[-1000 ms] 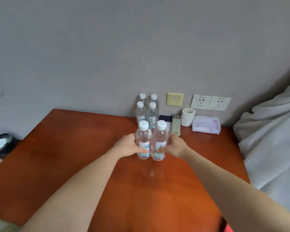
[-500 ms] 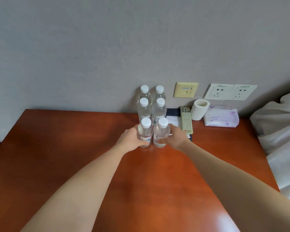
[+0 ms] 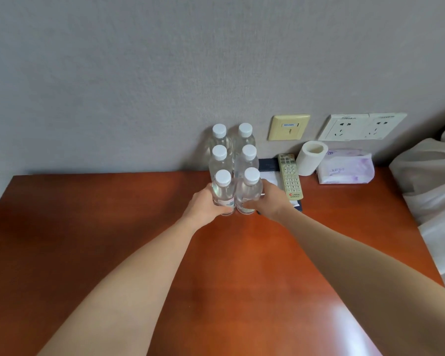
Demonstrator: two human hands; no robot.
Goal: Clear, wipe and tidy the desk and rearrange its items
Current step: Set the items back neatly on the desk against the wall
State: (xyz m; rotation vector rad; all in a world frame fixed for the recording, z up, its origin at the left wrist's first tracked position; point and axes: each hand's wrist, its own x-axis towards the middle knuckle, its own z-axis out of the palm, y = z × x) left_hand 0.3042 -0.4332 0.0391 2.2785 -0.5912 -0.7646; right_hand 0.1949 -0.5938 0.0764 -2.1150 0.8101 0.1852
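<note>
Several clear water bottles with white caps stand in two rows against the grey wall on the reddish wooden desk [image 3: 113, 240]. My left hand [image 3: 203, 205] grips the front left bottle [image 3: 222, 191] and my right hand [image 3: 270, 201] grips the front right bottle [image 3: 249, 191]. Both front bottles stand upright on the desk, close behind them the middle pair [image 3: 233, 160] and the back pair [image 3: 231, 136]. My fingers wrap the lower halves of the two front bottles and hide their labels in part.
A beige remote control [image 3: 290, 179] lies on a dark folder [image 3: 267, 165] right of the bottles. Beyond it are a toilet roll [image 3: 310, 160] and a tissue pack [image 3: 344, 169]. Wall sockets [image 3: 360, 127] sit above. White bedding [image 3: 432, 188] borders the desk's right edge.
Both hands have carried the two front bottles away from me toward the wall, setting them directly in front of the other bottles. The camera has tilted closer.
</note>
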